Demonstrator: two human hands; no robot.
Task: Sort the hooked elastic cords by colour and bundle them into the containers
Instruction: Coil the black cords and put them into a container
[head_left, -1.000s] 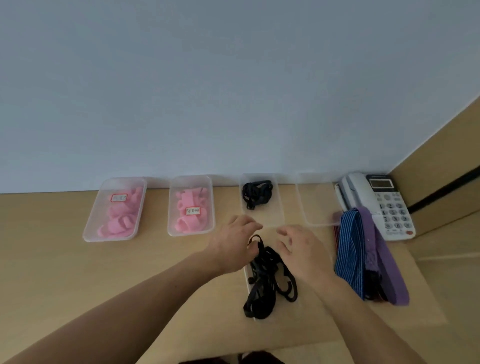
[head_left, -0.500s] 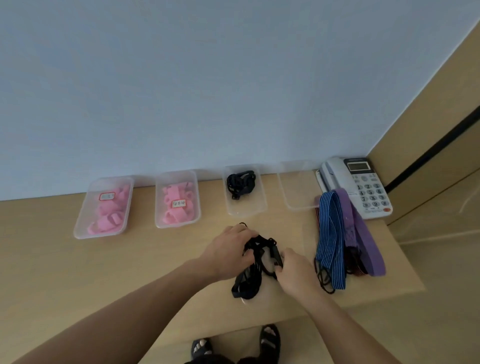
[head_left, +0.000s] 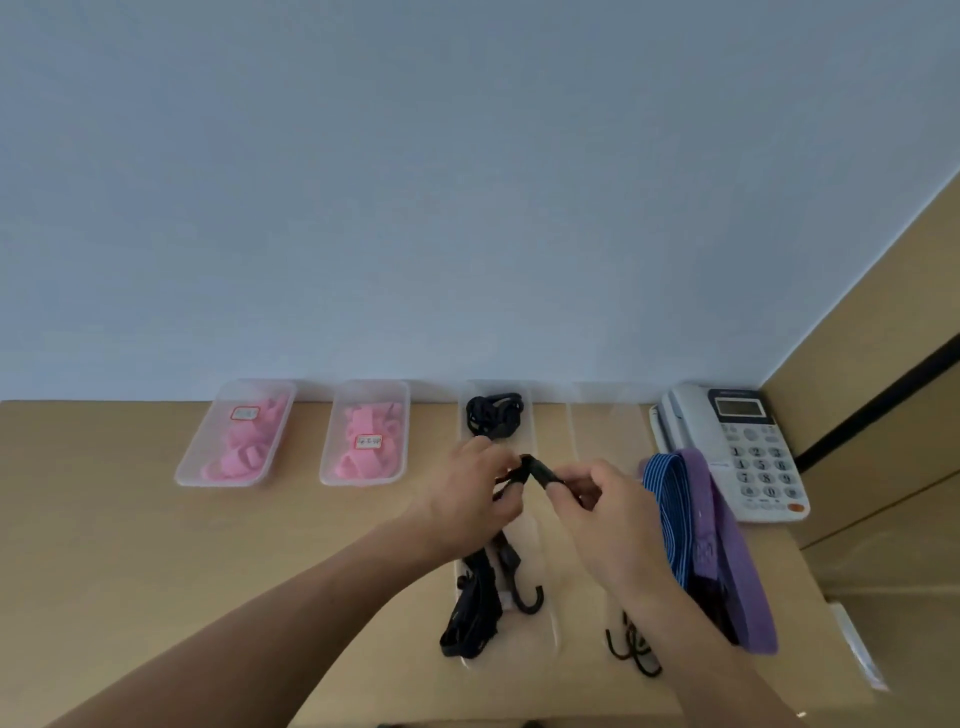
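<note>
The black cord (head_left: 537, 472) is held above the table (head_left: 156, 571), front centre. Your left hand (head_left: 467, 499) and right hand (head_left: 597, 504) each pinch it near its top. Its hook (head_left: 527, 597) trails on a clear tray (head_left: 540, 639). A blue cord (head_left: 670, 519) and a purple cord (head_left: 727, 561) lie beside the phone (head_left: 748, 452).

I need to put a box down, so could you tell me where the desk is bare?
Bare desk lies in front of the pink-filled containers, left of the left hand. Right of the right hand it is crowded: striped cords, purple cords, then the telephone.
</note>
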